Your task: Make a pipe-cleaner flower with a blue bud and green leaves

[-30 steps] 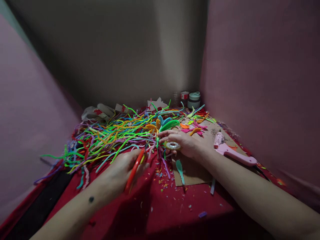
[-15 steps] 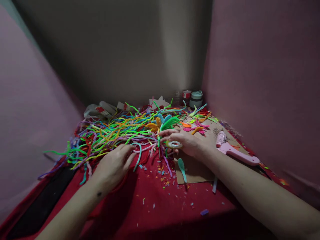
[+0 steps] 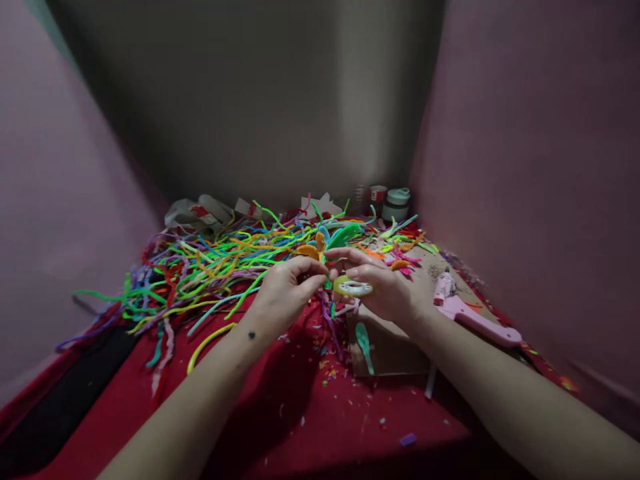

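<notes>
"How are your arms looking?"
"Your left forearm point(image 3: 193, 400) and right forearm point(image 3: 500, 387) are showing bare, tapering forward; near the wrist point(image 3: 262, 323), the left is bearing a small, dark, roundish mark point(image 3: 251, 335)."

We record no readable text, brand or number. We note a red-and-white label point(image 3: 203, 215) on the plastic packaging point(image 3: 181, 215), left of centre, and a red label point(image 3: 377, 194) on a container point(image 3: 379, 209), right of centre; both are illegible.
</notes>
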### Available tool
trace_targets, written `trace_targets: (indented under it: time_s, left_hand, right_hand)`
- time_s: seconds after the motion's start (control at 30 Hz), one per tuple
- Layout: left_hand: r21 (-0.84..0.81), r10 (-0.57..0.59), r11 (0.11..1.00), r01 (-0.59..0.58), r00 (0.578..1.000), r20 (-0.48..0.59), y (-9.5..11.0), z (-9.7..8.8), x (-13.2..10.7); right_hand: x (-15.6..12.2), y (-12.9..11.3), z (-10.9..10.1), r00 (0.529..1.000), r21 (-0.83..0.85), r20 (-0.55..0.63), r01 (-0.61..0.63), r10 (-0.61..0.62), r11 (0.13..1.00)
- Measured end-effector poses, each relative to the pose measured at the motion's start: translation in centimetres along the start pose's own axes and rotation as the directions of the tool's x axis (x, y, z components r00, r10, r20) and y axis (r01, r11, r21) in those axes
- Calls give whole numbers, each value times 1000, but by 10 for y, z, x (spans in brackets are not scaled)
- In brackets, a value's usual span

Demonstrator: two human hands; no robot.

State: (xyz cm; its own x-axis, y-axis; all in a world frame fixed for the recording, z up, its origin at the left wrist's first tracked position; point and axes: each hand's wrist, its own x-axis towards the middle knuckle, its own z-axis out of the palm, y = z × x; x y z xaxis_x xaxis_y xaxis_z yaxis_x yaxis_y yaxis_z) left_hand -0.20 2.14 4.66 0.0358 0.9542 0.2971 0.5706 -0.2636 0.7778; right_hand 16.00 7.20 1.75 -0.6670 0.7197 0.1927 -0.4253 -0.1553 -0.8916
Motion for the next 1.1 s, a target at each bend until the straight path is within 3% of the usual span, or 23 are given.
trace_targets:
  time_s: [0.1,0.2,0.43,0.67,0.87,1.1]
  left_hand:
    - [-158,-88,983,91,996,29,12,0,-9]
    - [-286,-106,953,103,994,4,20,3,-17]
    - [-474,-156,878,66,976,-154,27,15,-32]
    - [-578,-191,814,61,967,-167,31,23,-40]
    - [-539,-94,842,-18,979,-181,32,26,-44]
    - [-642,-68,765,-50,985,-158,33,27,-44]
  right_hand:
    - [-4,1,6,982,-74,-11,190,-191,979]
    - [-10,3,12,942,-207,-16,325,-335,923]
    - [-22,7,21,836,-539,56,486,-546,688]
    - [-26,11,23,767,-682,79,508,-637,527]
    - [-29,9,26,773,-670,72,506,-630,543]
    - [-33,8,27,745,-678,121,545,-656,494]
